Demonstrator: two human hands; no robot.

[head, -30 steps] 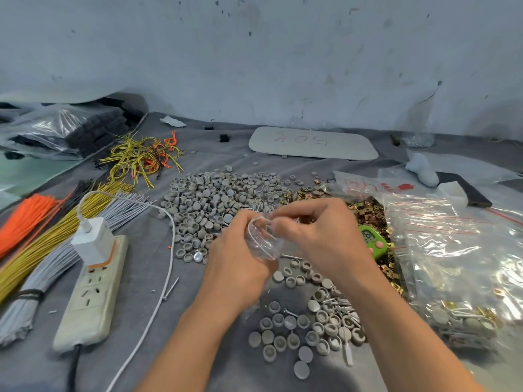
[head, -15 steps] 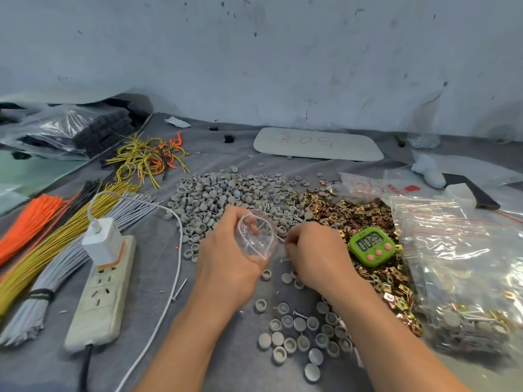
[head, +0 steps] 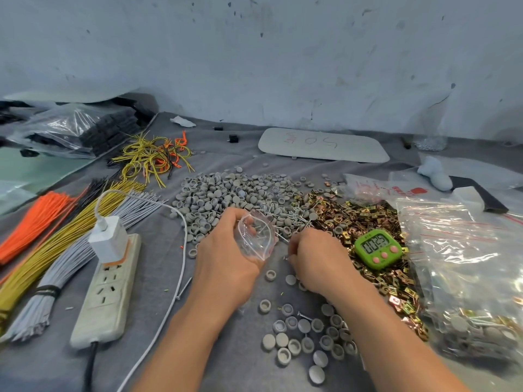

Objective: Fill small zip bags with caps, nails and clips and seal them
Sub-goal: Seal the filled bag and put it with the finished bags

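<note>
Grey cloth surface [head: 240, 363] set against a scuffed pale wall [head: 254, 66]; your stock, working outward.

1. Your left hand [head: 226, 261]: grip wrapped round a small clear zip bag [head: 256, 239], held just above the cloth with its mouth gaping open. Something thin and metallic shows through its side.
2. Your right hand [head: 317, 258]: knuckles up, fingers curled down to the cloth just right of the bag. Whether this grip holds anything cannot be told.
3. Nails [head: 285, 215]: a loose scatter just beyond both hands, between the two heaps.
4. Caps [head: 226, 193]: a broad grey heap behind your left hand. A smaller spread of them lies between your forearms.
5. Clips [head: 353, 219]: a brassy heap behind and right of your right hand.
6. Timer [head: 377, 248]: green, lying on the clips, near your right hand.
7. Filled bags [head: 467, 278]: a clear pile at far right, holding caps and clips.
8. Power strip [head: 109, 290]: left of your left arm, with a white charger [head: 109, 239] plugged in and its cable [head: 182, 250] trailing toward you.
9. Wire bundles [head: 56, 250]: orange, yellow and grey, at far left.
10. Loose wires [head: 152, 159]: a yellow and orange tangle behind the bundles.
11. White board [head: 322, 145]: flat near the wall.
</note>
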